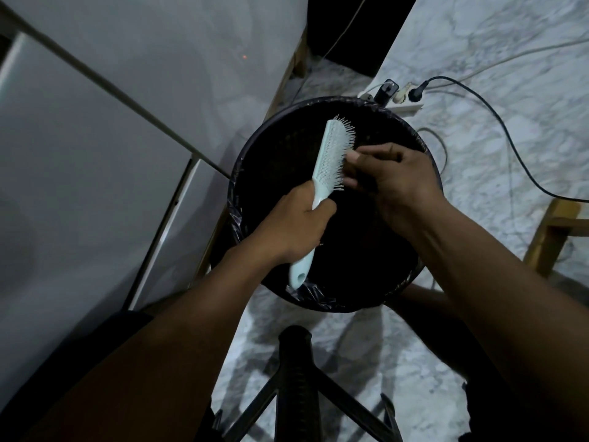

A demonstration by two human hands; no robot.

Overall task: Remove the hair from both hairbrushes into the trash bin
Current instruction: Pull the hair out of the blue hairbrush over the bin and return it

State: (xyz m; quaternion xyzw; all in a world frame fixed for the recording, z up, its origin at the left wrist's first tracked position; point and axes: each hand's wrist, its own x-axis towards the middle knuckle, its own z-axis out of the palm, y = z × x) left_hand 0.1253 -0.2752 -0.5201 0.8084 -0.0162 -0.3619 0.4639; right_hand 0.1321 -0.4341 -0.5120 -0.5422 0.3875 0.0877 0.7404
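Observation:
A pale blue hairbrush (pixel 331 148) is held over a round black trash bin (pixel 255 148) lined with a dark bag. My left hand (pixel 296 221) grips the brush by its handle, bristles facing right. My right hand (pixel 392 177) is at the bristles, its fingertips pinched together against the lower part of the brush head. Any hair between the fingers is too dark to make out. Only one hairbrush is in view.
A white power strip (pixel 404 102) with plugs and cables lies on the marble floor behind the bin. White cabinet doors (pixel 79 138) stand to the left. A wooden leg (pixel 551 231) is at right, and a black stool base (pixel 296 378) lies below me.

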